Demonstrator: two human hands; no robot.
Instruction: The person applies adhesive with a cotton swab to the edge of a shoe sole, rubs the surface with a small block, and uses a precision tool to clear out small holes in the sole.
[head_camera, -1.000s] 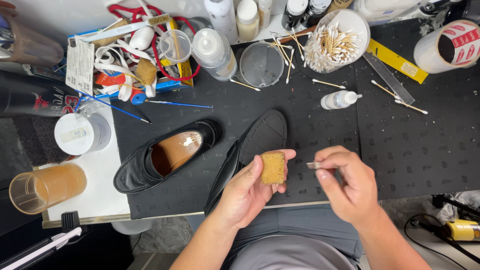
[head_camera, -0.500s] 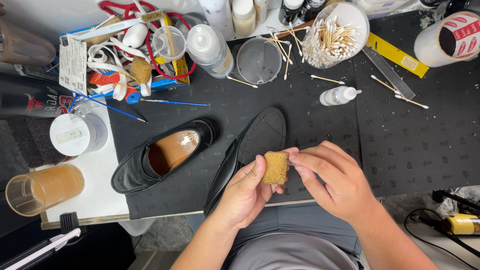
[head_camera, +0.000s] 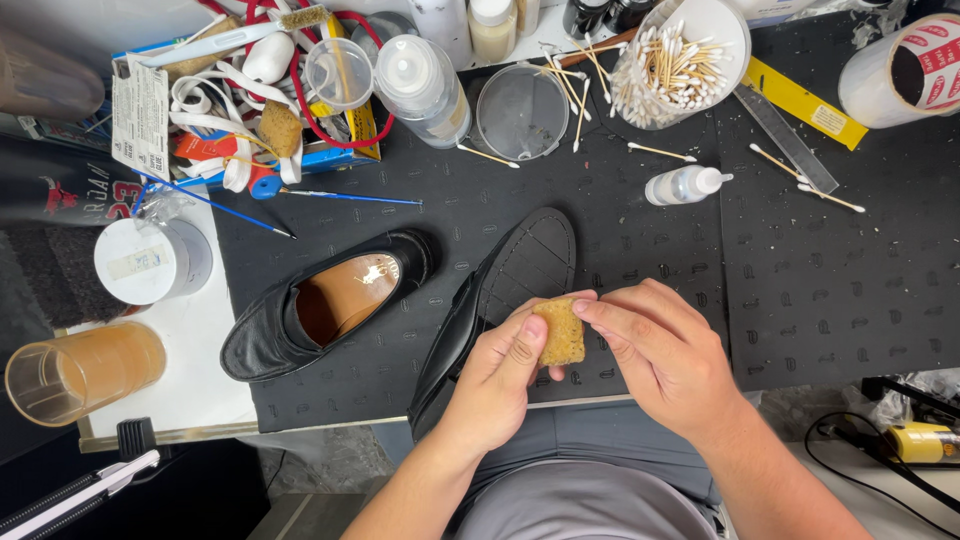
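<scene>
Surface: black rubber mat (head_camera: 640, 250) with a small repeated pattern, lying on a worktable, with a white board at its left side.
Left hand (head_camera: 500, 375): closed around the heel part of a black shoe (head_camera: 505, 290) that lies on its side, sole turned up; the thumb presses on a small tan sponge block (head_camera: 559, 332).
Right hand (head_camera: 665, 355): fingertips pinch the right edge of the same sponge block, so both hands meet on it.
Sponge block: between the two hands, just over the rear of the sole, near the front edge of the mat.
Second shoe (head_camera: 320, 310): black loafer with a brown inside, upright, just left of the held shoe, not touching the hands.
Back of the mat: clear round dish (head_camera: 521, 110), white tub full of cotton swabs (head_camera: 680, 60), small white dropper bottle (head_camera: 685, 185) lying down, loose swabs around it.
Left side: white round jar (head_camera: 150, 262) and an amber plastic cup (head_camera: 75, 372), well apart from the hands.
</scene>
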